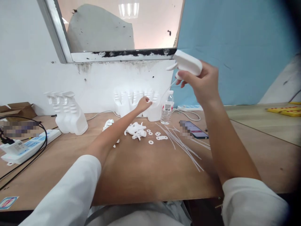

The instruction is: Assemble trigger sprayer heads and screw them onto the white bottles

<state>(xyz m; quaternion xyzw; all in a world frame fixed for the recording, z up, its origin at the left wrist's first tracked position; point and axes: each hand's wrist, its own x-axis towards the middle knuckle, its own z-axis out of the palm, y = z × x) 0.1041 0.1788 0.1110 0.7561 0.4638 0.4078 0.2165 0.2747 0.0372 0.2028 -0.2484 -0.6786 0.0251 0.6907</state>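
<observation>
My right hand [203,83] is raised above the table and closed around a white trigger spray head [187,64], whose thin dip tube hangs down toward the bottles. My left hand [143,104] reaches far forward and grips one of several white empty bottles [154,110] lined up against the wall. Loose white spray heads [136,130] lie on the wooden table [145,169] under my left forearm. Small white washer rings [156,136] and several thin white tubes [183,142] lie to their right.
Three assembled white spray bottles [69,113] stand at the left. A clear water bottle [167,108] and a phone [195,129] are at the right of the row. Power strips [28,146] with black cables lie at the left edge; a cardboard box [17,110] is behind.
</observation>
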